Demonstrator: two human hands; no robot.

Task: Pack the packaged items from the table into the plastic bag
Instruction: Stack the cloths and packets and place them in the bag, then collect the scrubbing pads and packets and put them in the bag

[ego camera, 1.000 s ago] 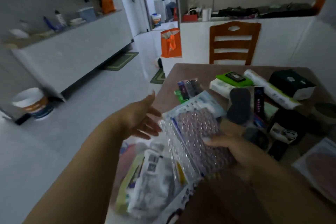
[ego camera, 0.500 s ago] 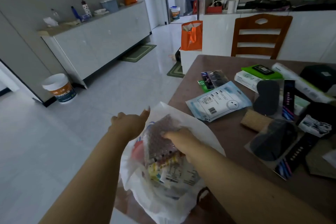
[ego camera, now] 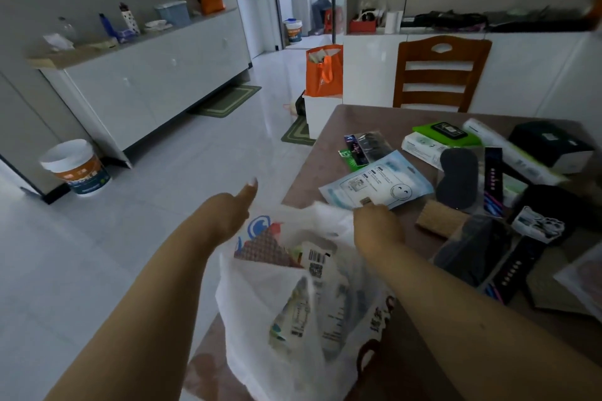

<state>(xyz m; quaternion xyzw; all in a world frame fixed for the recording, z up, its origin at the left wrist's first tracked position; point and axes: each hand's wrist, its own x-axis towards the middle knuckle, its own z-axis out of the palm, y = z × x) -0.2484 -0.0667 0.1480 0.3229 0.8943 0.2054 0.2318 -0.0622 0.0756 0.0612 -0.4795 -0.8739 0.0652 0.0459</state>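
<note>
A white plastic bag [ego camera: 260, 296] hangs open at the table's near left corner, with several packets inside. Topmost among them is a bubble-wrapped packet [ego camera: 267, 247]. My left hand [ego camera: 228, 215] grips the bag's left rim, thumb pointing up. My right hand [ego camera: 378, 225] is knuckles-up at the bag's far right rim, touching the edge of a light blue packet [ego camera: 381, 185] that lies flat on the table. Its curled fingers are hidden. More packaged items lie to the right: black pads in clear sleeves [ego camera: 457, 179], a green packet [ego camera: 446, 133] and a black box [ego camera: 550, 143].
The brown table [ego camera: 368, 120] has a wooden chair [ego camera: 436, 75] behind it. An orange tote [ego camera: 324, 72] stands on a white box off the table's far left corner. A bucket [ego camera: 78, 166] sits on the tiled floor at left, by the white cabinets.
My right hand has pushed the bubble-wrapped packet down into the bag, let it go and pulled back to the bag's far rim. My left hand took hold of the bag's rim.
</note>
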